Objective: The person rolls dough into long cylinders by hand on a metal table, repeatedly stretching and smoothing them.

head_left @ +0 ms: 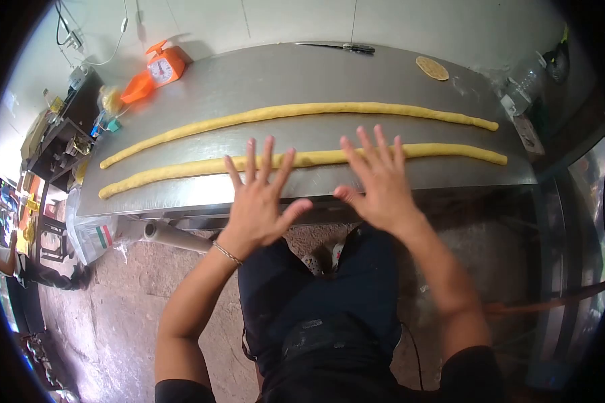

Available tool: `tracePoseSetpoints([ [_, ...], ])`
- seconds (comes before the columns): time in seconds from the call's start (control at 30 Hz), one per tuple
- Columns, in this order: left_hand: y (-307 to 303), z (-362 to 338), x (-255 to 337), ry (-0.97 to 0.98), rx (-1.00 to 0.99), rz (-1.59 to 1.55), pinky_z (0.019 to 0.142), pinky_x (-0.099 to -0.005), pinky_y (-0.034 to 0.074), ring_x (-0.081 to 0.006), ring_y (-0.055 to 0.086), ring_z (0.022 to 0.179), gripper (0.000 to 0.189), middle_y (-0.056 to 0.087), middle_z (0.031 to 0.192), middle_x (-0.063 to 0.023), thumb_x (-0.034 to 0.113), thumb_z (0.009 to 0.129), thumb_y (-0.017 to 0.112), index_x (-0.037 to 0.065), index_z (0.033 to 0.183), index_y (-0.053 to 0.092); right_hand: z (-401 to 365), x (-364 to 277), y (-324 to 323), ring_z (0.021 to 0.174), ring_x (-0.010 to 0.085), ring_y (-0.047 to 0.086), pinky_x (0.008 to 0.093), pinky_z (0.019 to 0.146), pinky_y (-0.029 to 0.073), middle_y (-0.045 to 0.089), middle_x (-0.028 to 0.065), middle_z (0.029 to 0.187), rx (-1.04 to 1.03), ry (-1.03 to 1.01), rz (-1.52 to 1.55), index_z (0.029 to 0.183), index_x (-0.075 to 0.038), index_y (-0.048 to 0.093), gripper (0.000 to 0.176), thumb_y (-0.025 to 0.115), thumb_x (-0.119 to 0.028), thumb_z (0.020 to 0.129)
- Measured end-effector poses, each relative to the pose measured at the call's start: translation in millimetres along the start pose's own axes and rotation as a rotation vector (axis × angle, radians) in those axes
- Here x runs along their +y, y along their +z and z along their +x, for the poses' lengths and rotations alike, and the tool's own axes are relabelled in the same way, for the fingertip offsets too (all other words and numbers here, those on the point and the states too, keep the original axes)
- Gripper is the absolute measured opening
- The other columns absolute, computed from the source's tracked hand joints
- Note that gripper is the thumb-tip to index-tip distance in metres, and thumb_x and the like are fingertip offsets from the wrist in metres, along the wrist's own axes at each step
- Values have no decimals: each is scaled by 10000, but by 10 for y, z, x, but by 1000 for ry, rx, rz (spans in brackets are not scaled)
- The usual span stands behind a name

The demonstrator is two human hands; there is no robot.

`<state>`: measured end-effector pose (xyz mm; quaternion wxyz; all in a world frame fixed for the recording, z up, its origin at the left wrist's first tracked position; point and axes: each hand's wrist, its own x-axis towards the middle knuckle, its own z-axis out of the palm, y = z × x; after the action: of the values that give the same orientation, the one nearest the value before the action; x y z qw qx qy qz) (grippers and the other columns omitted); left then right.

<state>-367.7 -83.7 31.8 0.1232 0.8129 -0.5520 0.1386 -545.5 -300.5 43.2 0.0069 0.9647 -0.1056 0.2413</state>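
Two long yellow dough ropes lie side by side across the metal table [249, 74]. The near dough rope [175, 170] passes under the fingers of both hands in this view. My left hand [259, 198], with a bracelet at the wrist, has its fingers spread palm down over that rope, left of the middle. To the right, my right hand [381, 181] is spread the same way, fingertips reaching past the rope. Neither hand is closed around anything. Beyond them runs the far dough rope [296, 110], untouched.
At the back left stands an orange kitchen scale [165, 65] beside an orange tray [138, 88]. A knife [356, 48] lies by the wall, and a flat dough piece [432, 68] at back right. A plastic bottle [528, 85] stands right. Another person [27, 265] is far left.
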Motion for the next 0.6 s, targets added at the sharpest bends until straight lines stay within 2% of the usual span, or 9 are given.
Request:
tracePoseSetpoints([
  [0.13, 215, 162, -464, -170, 43, 103, 1225, -794, -28, -534, 77, 1635, 896, 205, 1785, -209, 753, 1019, 460, 174, 1698, 369, 152, 443, 104, 1609, 536, 203, 710, 1273, 81, 335, 313, 1700, 10, 130, -29, 1656, -121, 437, 916, 423, -783, 1021],
  [0.27, 327, 401, -708, -236, -43, 111, 1228, -794, -17, -525, 57, 1642, 888, 268, 1763, -223, 755, 1029, 428, 175, 1699, 364, 244, 819, 448, 1619, 523, 180, 721, 1269, 71, 277, 285, 1739, -64, 206, -72, 1670, -144, 423, 911, 423, -786, 1023],
  [0.37, 439, 683, -849, -310, -21, 248, 1227, -801, 14, -494, 53, 1652, 867, 193, 1796, -190, 728, 1052, 408, 215, 1735, 262, 456, 959, 562, 1628, 514, 157, 728, 1269, 56, 229, 267, 1761, -45, 217, -160, 1688, -169, 390, 919, 431, -795, 1015],
  [0.4, 470, 786, -947, -327, -27, 236, 1221, -806, 5, -477, -11, 1659, 904, 105, 1812, -192, 752, 1046, 390, 216, 1749, 198, 546, 1036, 596, 1641, 501, 104, 728, 1272, 32, 176, 256, 1779, -65, 237, -185, 1715, -201, 327, 943, 439, -808, 1003],
  [0.5, 689, 1112, -1299, -358, 128, 246, 1213, -812, -3, -452, -88, 1661, 930, 12, 1820, -189, 774, 1038, 383, 225, 1755, 160, 850, 1328, 714, 1650, 492, 58, 722, 1276, 6, 135, 254, 1788, 45, 261, -209, 1731, -223, 278, 969, 444, -824, 989],
  [0.53, 667, 1233, -1365, -396, 95, 236, 1208, -809, -39, -427, -167, 1653, 968, -75, 1818, -183, 799, 1029, 369, 222, 1760, 102, 955, 1445, 764, 1657, 477, -3, 706, 1282, -40, 91, 253, 1795, 48, 276, -235, 1743, -225, 228, 987, 420, -834, 991],
  [0.6, 719, 1391, -1530, -390, 135, 218, 1210, -804, -60, -450, -167, 1648, 1008, -71, 1813, -206, 804, 1017, 393, 176, 1756, 115, 1125, 1622, 846, 1659, 466, -30, 694, 1286, -62, 69, 246, 1799, 61, 290, -253, 1748, -223, 200, 996, 402, -840, 993],
])
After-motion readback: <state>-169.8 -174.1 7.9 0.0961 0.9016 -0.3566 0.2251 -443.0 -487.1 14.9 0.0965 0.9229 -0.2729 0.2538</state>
